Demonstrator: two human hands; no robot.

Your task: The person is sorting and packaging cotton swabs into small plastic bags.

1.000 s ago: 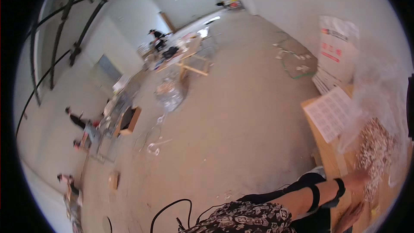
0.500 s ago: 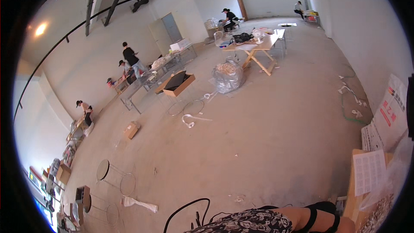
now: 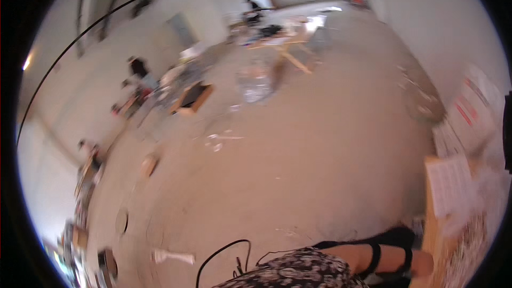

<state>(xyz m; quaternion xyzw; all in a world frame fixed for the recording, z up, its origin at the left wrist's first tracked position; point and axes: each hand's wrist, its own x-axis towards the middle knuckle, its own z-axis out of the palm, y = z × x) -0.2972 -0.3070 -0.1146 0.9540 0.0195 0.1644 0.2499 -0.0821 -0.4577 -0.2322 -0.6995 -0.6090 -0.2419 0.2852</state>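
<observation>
A bare arm (image 3: 394, 255) of mine, below a black-and-white patterned sleeve (image 3: 298, 272), reaches along the lower edge toward the right. Two black straps circle it. No fingers can be made out, and neither of my hands shows clearly. The arm's rounded end is close to a tan-edged surface (image 3: 431, 194). Beside it lie many small brownish-white pieces (image 3: 469, 250), blurred, under or next to clear plastic film (image 3: 485, 192). A printed white sheet (image 3: 449, 184) rests at the far end of that surface.
A white sack (image 3: 469, 109) leans by the right wall. Black cable (image 3: 221, 245) loops near my sleeve. A stool (image 3: 122, 221) and a small carton (image 3: 150, 165) stand on the left floor. Farther off are a wooden folding table (image 3: 290, 42), a clear bag (image 3: 256, 85) and several people.
My view has swung, so the room has shifted left and upward in the picture and is blurred. More of the small pieces at the lower right shows.
</observation>
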